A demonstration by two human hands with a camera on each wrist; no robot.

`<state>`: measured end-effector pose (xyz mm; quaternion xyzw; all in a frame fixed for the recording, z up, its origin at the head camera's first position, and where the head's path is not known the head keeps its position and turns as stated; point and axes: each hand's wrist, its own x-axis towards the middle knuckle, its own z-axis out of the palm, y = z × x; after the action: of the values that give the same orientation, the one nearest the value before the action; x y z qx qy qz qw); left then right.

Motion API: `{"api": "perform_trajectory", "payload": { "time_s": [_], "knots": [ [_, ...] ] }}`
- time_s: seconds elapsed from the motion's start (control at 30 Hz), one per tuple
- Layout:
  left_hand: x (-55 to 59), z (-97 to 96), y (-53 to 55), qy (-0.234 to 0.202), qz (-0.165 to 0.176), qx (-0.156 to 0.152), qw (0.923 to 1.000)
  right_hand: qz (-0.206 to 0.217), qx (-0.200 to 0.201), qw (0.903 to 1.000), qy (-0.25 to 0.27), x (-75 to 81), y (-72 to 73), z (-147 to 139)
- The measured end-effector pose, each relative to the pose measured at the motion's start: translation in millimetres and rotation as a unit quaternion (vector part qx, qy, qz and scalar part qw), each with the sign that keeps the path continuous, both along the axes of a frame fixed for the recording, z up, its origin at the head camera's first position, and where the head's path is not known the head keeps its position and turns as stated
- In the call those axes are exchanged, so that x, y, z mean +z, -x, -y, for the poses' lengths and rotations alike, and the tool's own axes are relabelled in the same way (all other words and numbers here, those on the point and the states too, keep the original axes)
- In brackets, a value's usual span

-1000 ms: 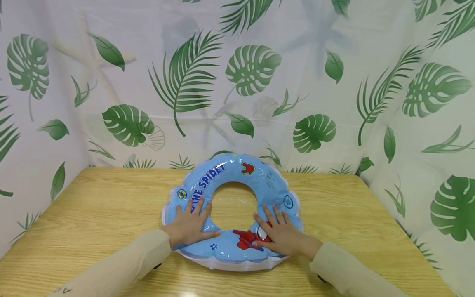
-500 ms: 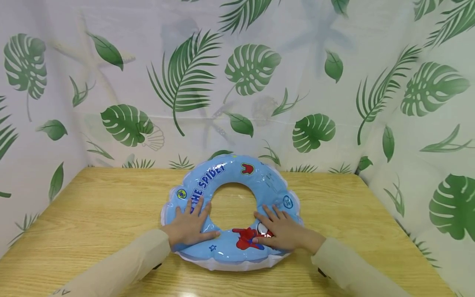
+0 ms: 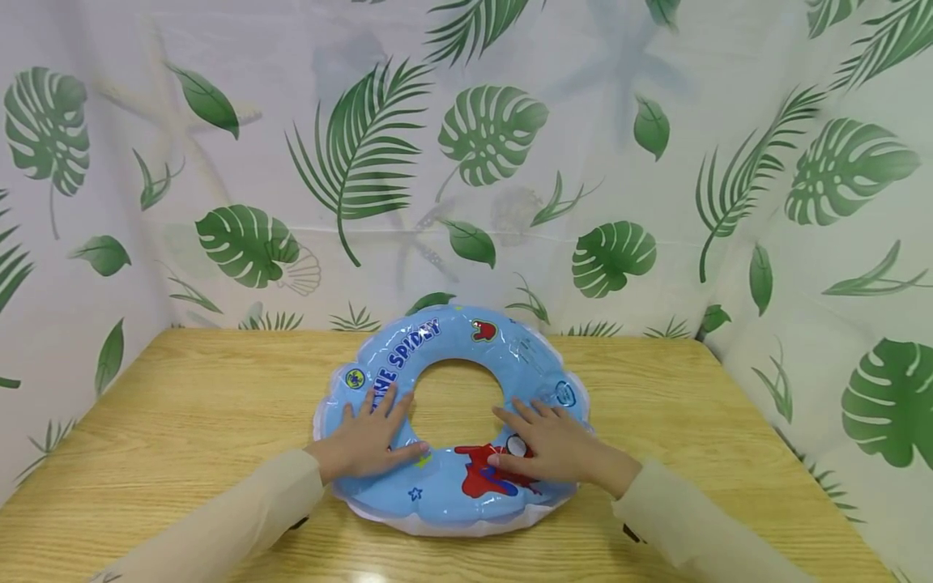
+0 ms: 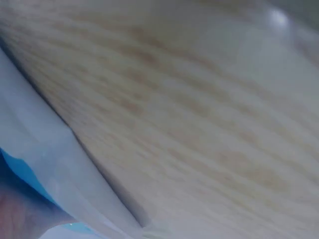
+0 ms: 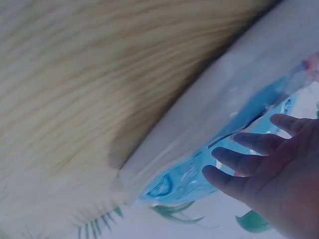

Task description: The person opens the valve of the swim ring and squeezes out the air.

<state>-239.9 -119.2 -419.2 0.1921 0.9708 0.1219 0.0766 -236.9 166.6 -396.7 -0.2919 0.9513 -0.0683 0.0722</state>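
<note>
A blue inflatable swim ring (image 3: pixel 466 328) with a white underside lies flat on the wooden table (image 3: pixel 233 405). Printed lettering runs along its left side, and a red figure decorates the near right. My left hand (image 3: pixel 364 441) rests on the ring's left near side, fingers spread and pointing away. On the near right side lies my right hand (image 3: pixel 557 445), fingers straight, its thumb over the red print. The right wrist view shows that hand's spread fingers (image 5: pixel 239 162) at the ring's top. Only a blurred edge of the left hand (image 4: pixel 20 214) shows in the left wrist view.
Behind the table and along both sides hangs a white curtain (image 3: pixel 466 267) printed with green leaves. The ring sits near the middle of the tabletop, with bare wood to its left and right.
Both hands stay on the swim ring. The left hand has shifted slightly left, and the right hand's fingers have lifted a little. The ring has moved slightly, and the view has drifted a little.
</note>
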Motion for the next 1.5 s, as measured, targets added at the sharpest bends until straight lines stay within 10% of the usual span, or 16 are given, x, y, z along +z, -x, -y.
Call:
{"api": "perform_trajectory", "payload": {
  "time_s": [0.43,1.5],
  "knots": [
    [3.9,5.2,-21.8,0.038,0.019,-0.075,0.9963,0.061,0.077,0.9941,0.047,-16.9,-23.4,18.1],
    [-8.1,0.2,-26.4,0.07,-0.002,-0.07,0.9951,0.057,0.079,0.9952,-0.001,-32.8,-31.2,22.0]
  ]
}}
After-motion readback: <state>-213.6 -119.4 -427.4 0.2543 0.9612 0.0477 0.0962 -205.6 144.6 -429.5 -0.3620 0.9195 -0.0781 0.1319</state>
